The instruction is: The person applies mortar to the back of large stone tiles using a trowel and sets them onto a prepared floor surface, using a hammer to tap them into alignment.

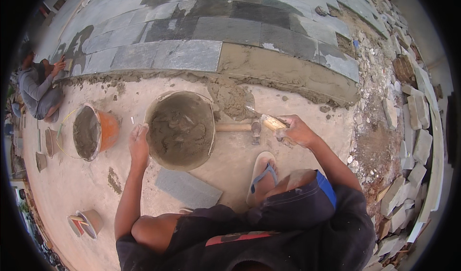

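My left hand (139, 139) is closed on the rim of a bucket (182, 167) that stands tilted toward me with grey wet mortar (180, 132) inside. In my right hand (298, 132) is the wooden handle of a trowel (273, 123). Its blade points toward a heap of mortar (231, 100) beside the bucket, and mortar hides most of its outline. Under that hand, a hammer (255, 134) lies on the floor, its wooden handle running to the bucket. A loose grey stone tile (188, 188) lies between the bucket and my legs.
Laid stone tiles (187, 55) stretch away beyond a spread mortar bed (283, 72). An orange bucket (109, 129) of mortar stands to the left, near smaller buckets (93, 223). A co-worker (41, 86) crouches at far left. Rubble and broken stone (403, 194) line the right side.
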`<act>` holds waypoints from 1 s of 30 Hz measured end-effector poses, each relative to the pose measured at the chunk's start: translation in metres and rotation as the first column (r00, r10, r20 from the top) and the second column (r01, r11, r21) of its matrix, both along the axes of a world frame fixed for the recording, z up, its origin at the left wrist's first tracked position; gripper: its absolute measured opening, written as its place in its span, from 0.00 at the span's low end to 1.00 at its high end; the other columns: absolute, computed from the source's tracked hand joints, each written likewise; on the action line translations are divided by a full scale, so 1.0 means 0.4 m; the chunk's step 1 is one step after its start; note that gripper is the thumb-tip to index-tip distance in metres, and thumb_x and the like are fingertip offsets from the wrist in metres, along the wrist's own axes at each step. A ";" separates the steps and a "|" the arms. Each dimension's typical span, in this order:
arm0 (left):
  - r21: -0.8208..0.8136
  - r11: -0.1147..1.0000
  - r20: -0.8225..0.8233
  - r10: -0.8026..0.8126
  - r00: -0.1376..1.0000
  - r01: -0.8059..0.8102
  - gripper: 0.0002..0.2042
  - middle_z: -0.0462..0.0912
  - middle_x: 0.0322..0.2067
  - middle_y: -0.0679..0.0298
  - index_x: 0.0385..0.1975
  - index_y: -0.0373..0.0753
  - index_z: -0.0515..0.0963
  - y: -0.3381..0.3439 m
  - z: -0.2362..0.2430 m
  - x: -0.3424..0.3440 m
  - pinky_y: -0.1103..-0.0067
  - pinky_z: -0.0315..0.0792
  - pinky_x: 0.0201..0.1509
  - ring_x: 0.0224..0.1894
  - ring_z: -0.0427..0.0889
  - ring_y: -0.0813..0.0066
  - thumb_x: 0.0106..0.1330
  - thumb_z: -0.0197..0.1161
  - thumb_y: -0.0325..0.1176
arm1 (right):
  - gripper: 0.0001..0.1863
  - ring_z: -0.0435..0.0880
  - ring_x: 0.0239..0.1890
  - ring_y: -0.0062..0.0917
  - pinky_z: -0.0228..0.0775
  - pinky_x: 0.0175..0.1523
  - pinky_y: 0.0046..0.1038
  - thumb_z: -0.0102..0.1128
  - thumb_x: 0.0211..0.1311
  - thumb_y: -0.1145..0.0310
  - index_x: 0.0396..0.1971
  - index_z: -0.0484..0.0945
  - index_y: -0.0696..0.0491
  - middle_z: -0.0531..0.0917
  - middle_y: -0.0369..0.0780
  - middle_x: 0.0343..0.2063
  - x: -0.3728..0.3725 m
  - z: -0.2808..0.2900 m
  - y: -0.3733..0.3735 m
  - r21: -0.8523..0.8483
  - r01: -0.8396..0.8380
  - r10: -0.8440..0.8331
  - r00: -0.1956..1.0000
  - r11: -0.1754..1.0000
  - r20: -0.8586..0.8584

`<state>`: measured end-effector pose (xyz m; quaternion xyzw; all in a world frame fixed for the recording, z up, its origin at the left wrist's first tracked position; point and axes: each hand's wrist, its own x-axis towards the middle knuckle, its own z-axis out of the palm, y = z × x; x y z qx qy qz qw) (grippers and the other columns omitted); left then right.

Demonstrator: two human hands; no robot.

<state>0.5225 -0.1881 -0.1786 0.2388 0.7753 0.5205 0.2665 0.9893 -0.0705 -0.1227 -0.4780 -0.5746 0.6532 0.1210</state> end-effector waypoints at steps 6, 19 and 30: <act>0.015 0.999 0.260 0.023 0.965 -0.028 0.23 0.75 0.54 0.56 0.56 0.28 0.70 -0.077 -0.009 -0.037 0.76 0.63 0.64 0.58 0.72 0.69 0.68 0.59 0.38 | 0.23 0.77 0.19 0.19 0.69 0.25 0.24 0.69 0.56 0.59 0.48 0.80 0.57 0.79 0.35 0.20 0.123 0.051 0.086 0.441 0.162 -0.318 0.898 0.883 0.306; 0.004 0.993 0.492 -0.102 0.865 0.115 0.14 0.79 0.41 0.62 0.46 0.38 0.74 -0.206 -0.014 -0.042 0.74 0.75 0.39 0.41 0.80 0.71 0.70 0.48 0.40 | 0.29 0.79 0.50 0.52 0.72 0.53 0.46 0.59 0.60 0.57 0.56 0.70 0.60 0.80 0.55 0.48 0.216 -0.078 0.183 0.827 -0.118 -0.660 0.545 0.550 0.517; -0.193 0.978 0.431 0.014 0.902 0.077 0.21 0.81 0.41 0.51 0.50 0.30 0.71 -0.286 -0.049 -0.086 0.66 0.83 0.29 0.36 0.85 0.59 0.71 0.42 0.43 | 0.32 0.79 0.51 0.52 0.71 0.57 0.45 0.55 0.60 0.54 0.58 0.70 0.63 0.80 0.59 0.47 0.261 -0.117 0.224 0.592 -0.325 -0.407 0.486 0.738 0.774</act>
